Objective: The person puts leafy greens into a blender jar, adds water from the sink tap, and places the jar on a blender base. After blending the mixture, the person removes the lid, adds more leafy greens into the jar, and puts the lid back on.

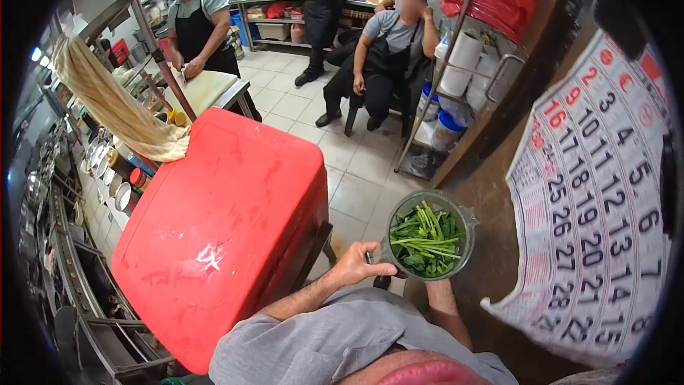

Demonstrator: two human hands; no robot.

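Observation:
A clear jug (467, 242) holds cut leafy greens (427, 239) with long green stems lying on top. My left hand (358, 264) is closed around the handle on the jug's left side, with the thumb pointing toward the rim. From below, my right forearm (445, 303) reaches up to the underside of the jug. The jug hides my right hand and its fingers, so its grip does not show.
Close on my left stands a large red cooler box (221, 207), a cloth (117, 100) hanging beside it. A calendar (598, 207) hangs at right. Ahead are a storage rack (456, 64), a seated person (392, 50), a standing person (323, 7), and another at a cutting board (203, 93).

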